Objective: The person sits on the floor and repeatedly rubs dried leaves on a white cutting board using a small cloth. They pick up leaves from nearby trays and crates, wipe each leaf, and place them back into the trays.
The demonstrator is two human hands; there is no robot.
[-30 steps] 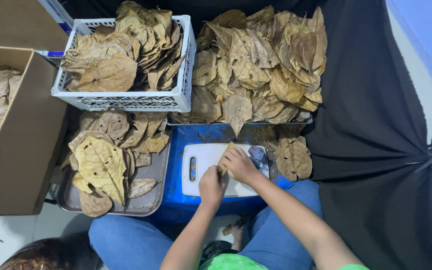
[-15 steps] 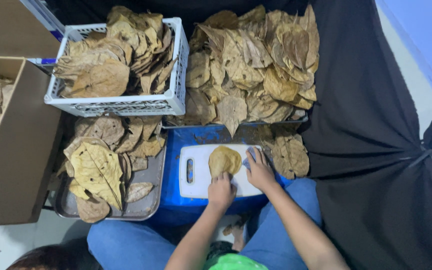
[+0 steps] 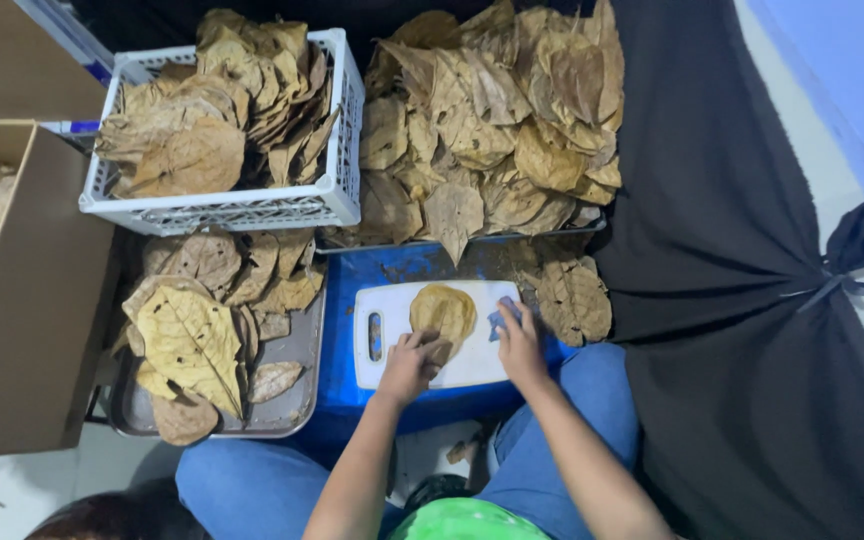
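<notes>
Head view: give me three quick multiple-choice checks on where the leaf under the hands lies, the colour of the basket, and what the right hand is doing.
1. The single dry leaf lies on:
A. the white cutting board
B. the metal tray
C. the cardboard box

2. The plastic basket of leaves is:
A. blue
B. white
C. black

3. The right hand:
A. rests empty on a knee
B. lifts the basket
C. holds a small blue thing at the board's edge

Answers: 1 A, the leaf lies flat on the board with the left hand on its near edge. 2 B, its lattice walls are white. 3 C, blue shows at its fingertips.
</notes>
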